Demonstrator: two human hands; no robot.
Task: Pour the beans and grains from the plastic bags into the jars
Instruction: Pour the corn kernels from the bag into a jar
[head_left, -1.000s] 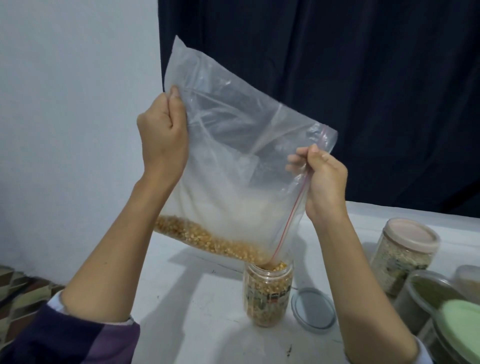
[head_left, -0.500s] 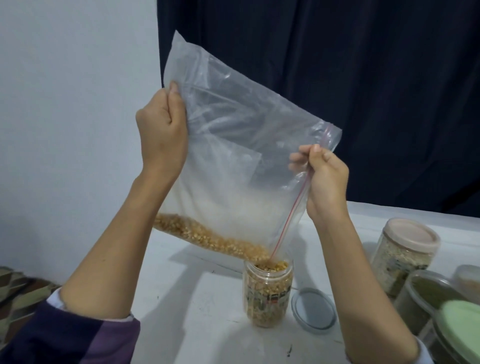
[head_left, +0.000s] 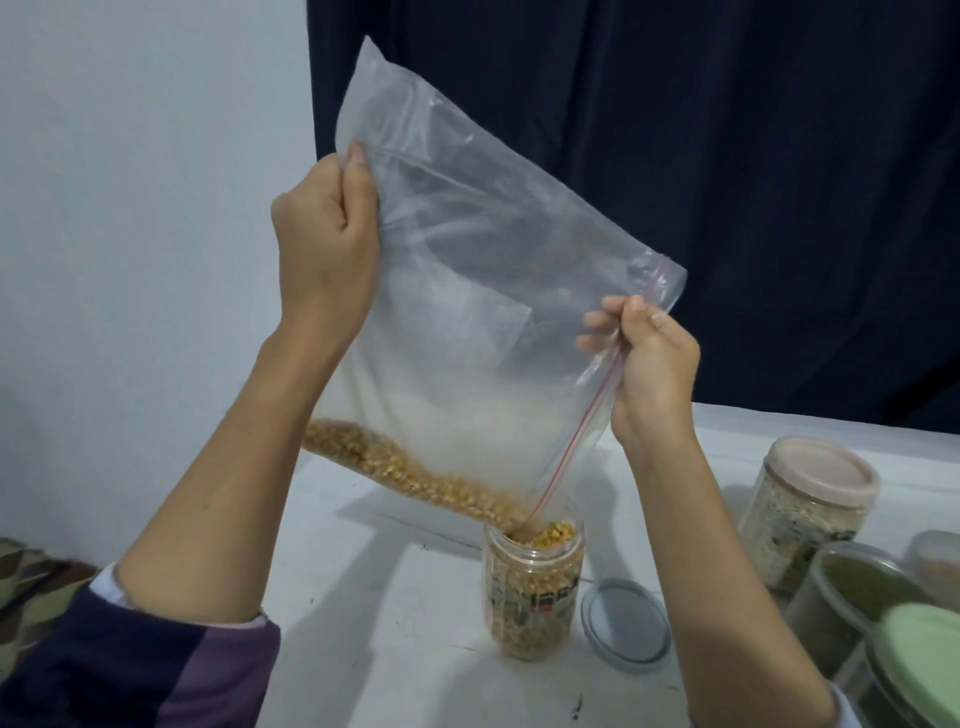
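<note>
Yellow grains (head_left: 415, 475) lie in a sloping band along the low edge of a clear plastic zip bag (head_left: 467, 322), which is held tilted in the air above the white counter (head_left: 363, 597). The bag's lowest corner, where the red zip line (head_left: 582, 421) ends, dips into the mouth of an open clear jar (head_left: 532, 592) standing upright on the counter, and the grains run down into that corner. The jar looks filled nearly to its rim with the same yellow grains and carries a printed label around its body.

The left hand (head_left: 324, 239) is raised high at the bag's left edge, its fingers curled tight and pinching the plastic. The right hand (head_left: 649, 369) is lower on the right, its fingers and thumb pinching the bag's zip edge.

A round grey lid (head_left: 626, 621) lies flat on the counter just right of the jar. Farther right stands a closed jar with a pale pink lid (head_left: 810, 499) holding light flakes or grains, and at the near right edge are more containers, one with a green lid (head_left: 919, 649) and dark greenish contents. A dark curtain (head_left: 727, 156) hangs behind the counter, with a pale wall (head_left: 130, 208) to the left.
</note>
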